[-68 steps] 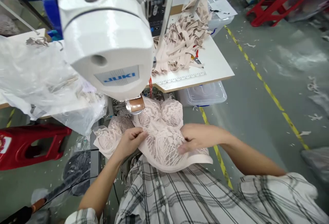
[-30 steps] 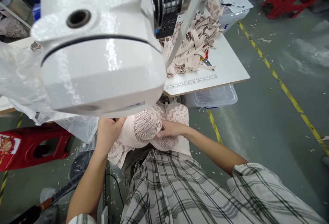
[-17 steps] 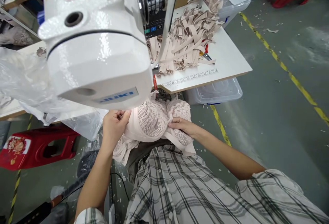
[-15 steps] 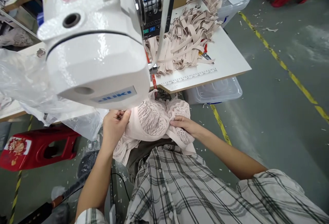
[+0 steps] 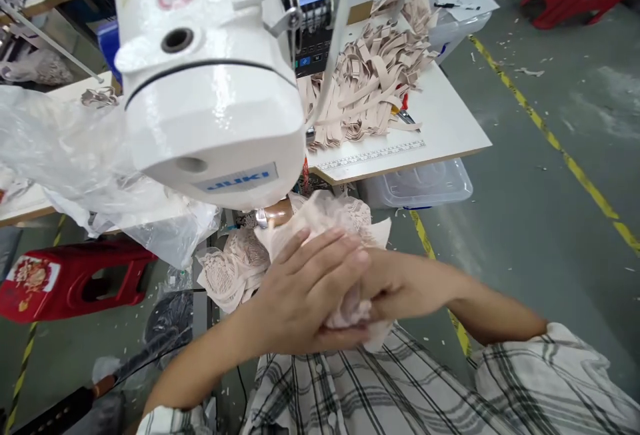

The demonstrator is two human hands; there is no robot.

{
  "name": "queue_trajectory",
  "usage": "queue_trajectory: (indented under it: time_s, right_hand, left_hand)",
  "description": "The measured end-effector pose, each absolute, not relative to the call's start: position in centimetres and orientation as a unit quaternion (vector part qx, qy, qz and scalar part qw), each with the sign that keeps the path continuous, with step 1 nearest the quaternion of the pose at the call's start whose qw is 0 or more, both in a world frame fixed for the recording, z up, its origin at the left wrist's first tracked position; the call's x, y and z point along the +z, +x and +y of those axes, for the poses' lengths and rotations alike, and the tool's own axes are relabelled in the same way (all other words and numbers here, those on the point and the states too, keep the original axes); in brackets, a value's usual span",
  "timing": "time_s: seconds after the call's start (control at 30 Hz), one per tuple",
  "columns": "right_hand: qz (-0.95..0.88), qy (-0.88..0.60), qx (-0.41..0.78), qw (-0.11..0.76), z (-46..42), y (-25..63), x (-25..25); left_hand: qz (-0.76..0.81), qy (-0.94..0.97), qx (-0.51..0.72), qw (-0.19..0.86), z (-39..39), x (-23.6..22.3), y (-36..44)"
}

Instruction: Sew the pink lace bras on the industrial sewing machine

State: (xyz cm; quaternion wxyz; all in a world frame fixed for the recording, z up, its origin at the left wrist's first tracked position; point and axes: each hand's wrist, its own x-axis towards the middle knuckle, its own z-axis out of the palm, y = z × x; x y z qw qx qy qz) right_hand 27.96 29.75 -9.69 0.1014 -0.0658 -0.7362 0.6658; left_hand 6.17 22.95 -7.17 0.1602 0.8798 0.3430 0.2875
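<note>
A pale pink lace bra (image 5: 345, 312) is bunched up between my two hands in front of my shirt. My left hand (image 5: 305, 295) lies across it, back up, with long fingers over the top and the thumb underneath. Close against it, my right hand (image 5: 405, 282) curls round the other side of the bra; motion blurs it and the left fingers partly cover it. More pale lace cups (image 5: 237, 268) hang to the left of my hands. The white sewing machine head (image 5: 215, 128) stands just beyond, with a shiny metal part (image 5: 275, 214) below it.
Beige fabric strips (image 5: 370, 88) are heaped on the white table (image 5: 450, 122), beside a ruler scale and a red-handled tool. A clear plastic lid (image 5: 425, 182) sits below the edge. Plastic sheeting (image 5: 75, 148) and a red stool (image 5: 100, 278) are at left.
Both hands have come together and nearer my body, crumpling the bra that was spread between them. The left hand has left the machine, uncovering the metal part. The view has shifted slightly.
</note>
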Motion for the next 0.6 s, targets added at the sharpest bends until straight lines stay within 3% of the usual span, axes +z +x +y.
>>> queue_trajectory:
  time_s: [0.13,0.37,0.6]
  right_hand:
    - [-0.811,-0.123,0.569,0.064,30.4,26.6,-8.5]
    - [-0.813,-0.294,0.484,0.135,34.5,23.8,-12.0]
    - [-0.764,-0.325,0.541,0.136,37.1,21.3,-12.2]
  left_hand:
    - [0.417,0.833,0.174,0.32,23.5,-7.7,4.6]
    - [0.658,0.616,0.222,0.371,25.6,-8.7,0.0]
    - [0.728,0.528,0.24,0.365,28.3,-8.8,-0.9]
